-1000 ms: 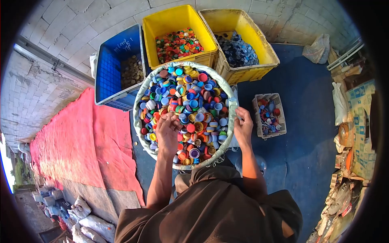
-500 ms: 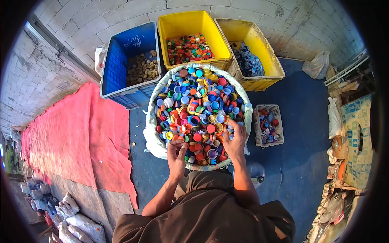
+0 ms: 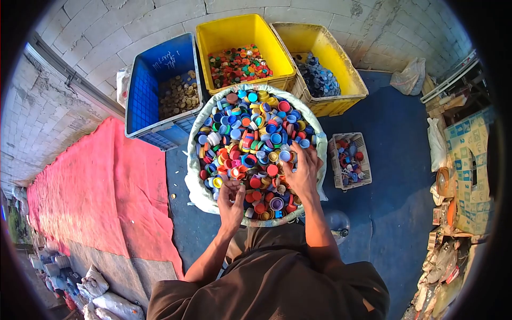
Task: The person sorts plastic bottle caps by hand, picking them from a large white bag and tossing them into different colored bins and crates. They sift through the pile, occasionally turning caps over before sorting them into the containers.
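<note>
With our left hand [image 3: 231,198] cupped around a few caps at the near edge of the sack of mixed bottle caps [image 3: 255,144] and our right hand [image 3: 302,170] spread flat on the heap, we pick by colour, lightly, without spilling over the rim.

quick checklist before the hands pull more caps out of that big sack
1. Left hand on the caps at the sack's near edge: ok.
2. Right hand spread on the caps, right side: ok.
3. Cap held in either hand's fingers: cannot tell.
4. Sack open, rim rolled down: ok.
5. Blue crate, two yellow crates open behind the sack: ok.
6. Small white basket beside the sack: ok.
</note>
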Available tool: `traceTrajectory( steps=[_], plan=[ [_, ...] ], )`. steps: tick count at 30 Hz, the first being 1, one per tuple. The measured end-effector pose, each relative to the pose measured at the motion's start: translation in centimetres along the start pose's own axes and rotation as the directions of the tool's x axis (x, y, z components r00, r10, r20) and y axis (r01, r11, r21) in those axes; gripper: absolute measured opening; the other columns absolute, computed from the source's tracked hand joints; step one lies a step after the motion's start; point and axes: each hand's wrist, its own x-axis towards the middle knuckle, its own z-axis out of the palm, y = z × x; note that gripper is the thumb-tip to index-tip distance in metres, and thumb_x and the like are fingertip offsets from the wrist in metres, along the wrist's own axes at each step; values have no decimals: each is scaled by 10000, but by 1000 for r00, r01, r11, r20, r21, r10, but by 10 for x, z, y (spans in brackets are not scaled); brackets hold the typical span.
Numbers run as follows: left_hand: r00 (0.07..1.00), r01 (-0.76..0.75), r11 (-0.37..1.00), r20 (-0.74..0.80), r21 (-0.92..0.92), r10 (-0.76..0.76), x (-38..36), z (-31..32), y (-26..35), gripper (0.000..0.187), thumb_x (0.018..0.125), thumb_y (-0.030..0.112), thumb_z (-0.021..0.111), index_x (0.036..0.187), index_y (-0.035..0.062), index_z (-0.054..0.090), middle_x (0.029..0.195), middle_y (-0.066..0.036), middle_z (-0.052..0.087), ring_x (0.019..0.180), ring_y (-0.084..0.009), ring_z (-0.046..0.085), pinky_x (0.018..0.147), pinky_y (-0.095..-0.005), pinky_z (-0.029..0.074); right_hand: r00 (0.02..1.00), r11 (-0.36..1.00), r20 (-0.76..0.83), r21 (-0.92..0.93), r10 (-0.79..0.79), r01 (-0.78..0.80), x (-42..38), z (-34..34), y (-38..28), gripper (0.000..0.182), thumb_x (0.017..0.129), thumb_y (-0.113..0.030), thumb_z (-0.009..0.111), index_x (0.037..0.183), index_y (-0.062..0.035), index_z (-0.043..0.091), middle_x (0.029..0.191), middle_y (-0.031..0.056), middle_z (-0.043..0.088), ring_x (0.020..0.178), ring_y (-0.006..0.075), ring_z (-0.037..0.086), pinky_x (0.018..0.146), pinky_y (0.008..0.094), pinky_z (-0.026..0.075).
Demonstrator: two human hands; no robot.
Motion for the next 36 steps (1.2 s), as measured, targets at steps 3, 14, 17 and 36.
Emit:
traceTrajectory(
  steps=[3, 14, 17, 36],
  plan=[
    [999, -44, 999, -8, 32, 44, 2, 10, -2, 137, 918, 93, 629, 1008, 9, 570, 853, -19, 611, 712, -62, 512, 661, -225, 428, 999, 1000, 51, -25, 4, -3, 6, 2, 1, 657, 716, -148, 785, 1307, -97, 501, 1111, 75, 658, 1117, 271, 510, 959, 478, 312],
    [988, -112, 976, -83, 187, 130, 21, 36, 4, 183, 879, 87, 647, 1021, -3, 575, 846, -55, 639, 717, -120, 533, 674, -276, 441, 992, 998, 120, 50, -41, 35, 11, 4, 16, 494, 752, -156, 773, 1206, -91, 588, 992, 71, 693, 1067, 267, 561, 979, 449, 308],
    [965, -203, 887, -67, 415, 252, 34, 41, 0, 236, 846, 119, 673, 1023, 0, 571, 882, -86, 650, 792, -198, 555, 754, -348, 440, 999, 975, -42, 222, -18, 27, 12, -4, 21, 490, 759, -174, 761, 1203, -67, 584, 985, 67, 689, 999, 255, 586, 920, 454, 313],
    [921, -270, 440, 96, 856, 377, 73, 82, 18, 555, 727, 261, 793, 1154, 25, 527, 939, -80, 674, 944, -305, 537, 925, -433, 344, 678, -522, 662, 721, 321, -457, -36, -49, 43, 260, 947, -228, 529, 1103, -30, 592, 924, 60, 609, 739, 160, 569, 603, 298, 434]
  ],
)
